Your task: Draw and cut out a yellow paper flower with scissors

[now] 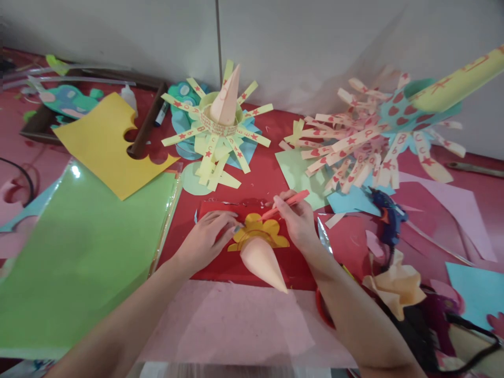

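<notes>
My left hand [207, 237] lies on a red sheet of paper [220, 265], fingers together, pressing the edge of a yellow scalloped paper flower [260, 231]. A peach paper cone [263, 262] sits on that flower, its tip pointing toward me. My right hand [299, 220] is closed around a pink-orange pen [285, 203], whose tip rests at the flower's upper rim.
A stack of green sheets [79, 252] in plastic lies at the left, with a cut yellow sheet [106, 142] over it. Finished paper sunburst crafts [220, 126] [378, 131] stand at the back. A blue glue gun [388, 218] lies right of my hand. Paper scraps cover the right side.
</notes>
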Demonstrator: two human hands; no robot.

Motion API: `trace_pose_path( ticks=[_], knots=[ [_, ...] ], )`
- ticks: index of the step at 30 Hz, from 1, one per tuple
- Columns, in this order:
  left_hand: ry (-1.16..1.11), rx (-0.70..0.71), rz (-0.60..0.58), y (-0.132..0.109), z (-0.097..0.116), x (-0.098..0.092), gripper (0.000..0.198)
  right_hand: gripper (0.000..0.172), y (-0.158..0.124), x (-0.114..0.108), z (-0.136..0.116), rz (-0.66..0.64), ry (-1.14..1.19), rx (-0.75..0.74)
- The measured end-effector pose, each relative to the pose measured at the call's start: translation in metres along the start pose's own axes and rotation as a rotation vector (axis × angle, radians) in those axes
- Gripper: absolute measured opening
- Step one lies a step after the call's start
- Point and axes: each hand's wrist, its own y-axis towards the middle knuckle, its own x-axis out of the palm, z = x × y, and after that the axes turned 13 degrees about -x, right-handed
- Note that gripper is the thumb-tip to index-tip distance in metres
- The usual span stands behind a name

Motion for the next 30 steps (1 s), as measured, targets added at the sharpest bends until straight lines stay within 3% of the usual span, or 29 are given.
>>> trace_pose_path(
  ticks=[7,15,20,30],
  knots=[
    [0.012,-0.003,0.030,0.000,-0.004,0.002,0.018,0.032,-0.004,0.007,-0.016,-0.183,0.106,0.007],
    [0.032,-0.015,0.072,-0.001,-0.004,0.005,0.019,0.019,-0.008,0.008,-0.010,-0.213,0.086,0.054],
    [0.067,0.030,0.149,-0.003,-0.005,0.007,0.019,0.020,-0.011,0.011,-0.011,-0.224,0.011,0.154],
    [0.119,0.180,0.345,-0.006,-0.010,0.013,0.023,0.016,-0.014,0.014,-0.018,-0.263,-0.024,0.123]
  ],
)
